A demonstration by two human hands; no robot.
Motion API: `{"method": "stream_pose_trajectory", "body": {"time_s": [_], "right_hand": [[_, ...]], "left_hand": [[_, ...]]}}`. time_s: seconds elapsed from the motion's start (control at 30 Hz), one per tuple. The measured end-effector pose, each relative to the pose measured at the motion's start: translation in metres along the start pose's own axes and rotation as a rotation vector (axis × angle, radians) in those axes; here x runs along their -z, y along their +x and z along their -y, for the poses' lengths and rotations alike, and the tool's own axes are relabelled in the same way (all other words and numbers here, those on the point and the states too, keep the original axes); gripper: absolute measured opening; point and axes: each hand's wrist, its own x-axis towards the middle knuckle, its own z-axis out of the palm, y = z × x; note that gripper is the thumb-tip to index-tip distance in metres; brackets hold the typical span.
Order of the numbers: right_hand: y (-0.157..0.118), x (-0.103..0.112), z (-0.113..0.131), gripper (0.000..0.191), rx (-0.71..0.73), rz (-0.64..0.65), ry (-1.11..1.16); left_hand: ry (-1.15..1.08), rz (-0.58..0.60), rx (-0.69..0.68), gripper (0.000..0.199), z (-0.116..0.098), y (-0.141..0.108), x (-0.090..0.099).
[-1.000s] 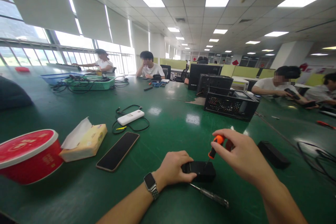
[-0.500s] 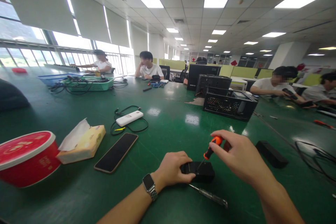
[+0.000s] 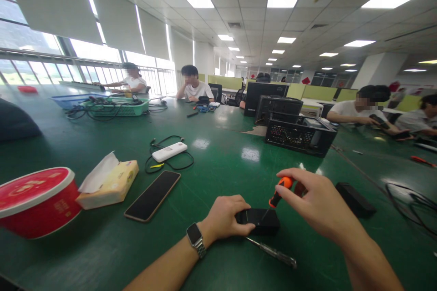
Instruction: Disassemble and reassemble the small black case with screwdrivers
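My left hand (image 3: 227, 219), with a watch at its wrist, grips the left end of a small black box (image 3: 268, 223) lying on the green table. Between the thumb and fingers of my right hand (image 3: 316, 202) is an orange and black screwdriver (image 3: 280, 192). It leans to the right, and its thin shaft meets the top of the box. A second screwdriver (image 3: 273, 252) with a clear handle lies just in front of the box, its tip close to my left thumb.
A phone (image 3: 152, 196), a tissue pack (image 3: 109, 184) and a red tub (image 3: 39, 202) stand left. Another black block (image 3: 355, 199) and dark cables (image 3: 411, 204) lie right. Open computer cases (image 3: 300, 134) stand behind, a basket of cables (image 3: 129, 108) far left. Several people sit around the table.
The screwdriver's handle has shifted slightly right with my right hand, its tip still at the box. My left hand keeps its grip. The whole view has moved a little.
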Motion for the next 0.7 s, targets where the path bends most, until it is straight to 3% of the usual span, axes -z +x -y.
{"method": "stream_pose_trajectory", "body": {"time_s": [0.7], "right_hand": [[0.0004,-0.0004,0.0016,0.022,-0.018,0.057,0.071]], "left_hand": [[-0.008,-0.005,-0.009,0.032,0.0021,-0.0005,-0.0008]]}}
